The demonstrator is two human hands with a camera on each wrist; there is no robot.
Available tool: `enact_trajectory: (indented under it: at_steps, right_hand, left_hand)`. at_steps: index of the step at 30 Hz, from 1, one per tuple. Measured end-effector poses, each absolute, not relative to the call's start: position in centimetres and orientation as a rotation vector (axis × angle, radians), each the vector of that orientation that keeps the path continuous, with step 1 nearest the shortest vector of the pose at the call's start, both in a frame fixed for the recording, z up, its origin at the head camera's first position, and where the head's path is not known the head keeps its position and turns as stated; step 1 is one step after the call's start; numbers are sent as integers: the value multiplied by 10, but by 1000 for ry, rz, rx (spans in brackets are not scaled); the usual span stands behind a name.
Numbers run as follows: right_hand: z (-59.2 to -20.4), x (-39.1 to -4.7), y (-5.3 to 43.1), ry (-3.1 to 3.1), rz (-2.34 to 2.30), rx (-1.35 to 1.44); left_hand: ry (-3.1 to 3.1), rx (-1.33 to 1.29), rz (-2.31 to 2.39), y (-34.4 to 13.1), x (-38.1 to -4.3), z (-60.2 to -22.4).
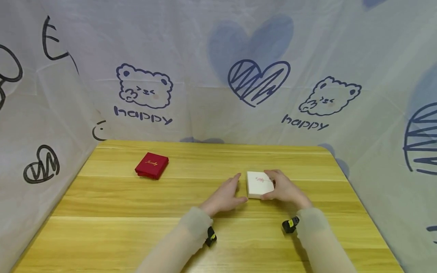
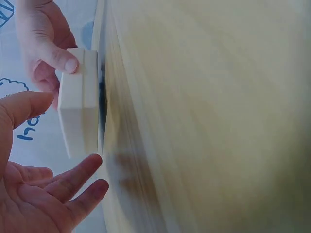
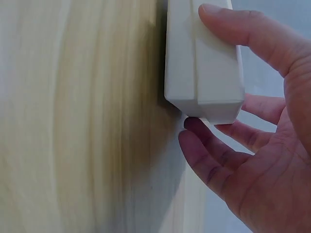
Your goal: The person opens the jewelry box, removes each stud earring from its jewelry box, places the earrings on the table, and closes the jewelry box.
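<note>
A small white gift box (image 1: 257,185) with pinkish lettering on its lid sits right of the middle of the wooden table. My right hand (image 1: 285,188) grips it from the right, thumb on the near side and fingers at the far side. In the right wrist view a seam runs between the lid and base of the white box (image 3: 204,63). My left hand (image 1: 223,195) is just left of the box, thumb and fingers spread apart, holding nothing. The left wrist view shows the left hand's fingers (image 2: 80,177) a little short of the box.
A red jewelry box (image 1: 152,165) with gold lettering lies toward the back left of the wooden table (image 1: 136,235). White cloth (image 1: 198,49) printed with bears and hearts hangs behind the table and along both sides. Small black cameras are strapped at both wrists.
</note>
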State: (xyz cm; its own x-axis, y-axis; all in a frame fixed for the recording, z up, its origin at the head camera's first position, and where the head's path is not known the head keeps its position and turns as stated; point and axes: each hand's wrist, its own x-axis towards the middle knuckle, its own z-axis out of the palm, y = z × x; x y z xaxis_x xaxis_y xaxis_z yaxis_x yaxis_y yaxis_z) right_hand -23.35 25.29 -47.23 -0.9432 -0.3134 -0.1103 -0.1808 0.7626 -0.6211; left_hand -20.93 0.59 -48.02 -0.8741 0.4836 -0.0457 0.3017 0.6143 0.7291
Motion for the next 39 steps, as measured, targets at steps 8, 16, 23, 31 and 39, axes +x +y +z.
enact_trajectory:
  at_steps: [8,16,23,31,39]
  right_hand:
    - [-464,-224,237,2729,-976,-473]
    - [-458,-218,225,2741,-968,-490]
    - [-453,-209,208,2755,-950,-547]
    - [-454,-198,187,2791,-923,-594]
    - [-456,-187,163,2755,-972,-614]
  left_hand:
    - [2523,715,1219,11,-208,-478]
    - [2486,660,1326,3,-206,-472]
    - [2535,595,1280,-12,-201,-464]
    - [2545,604,1261,-35,-192,-461]
    - [2535,594,1247,-61,-182,-462]
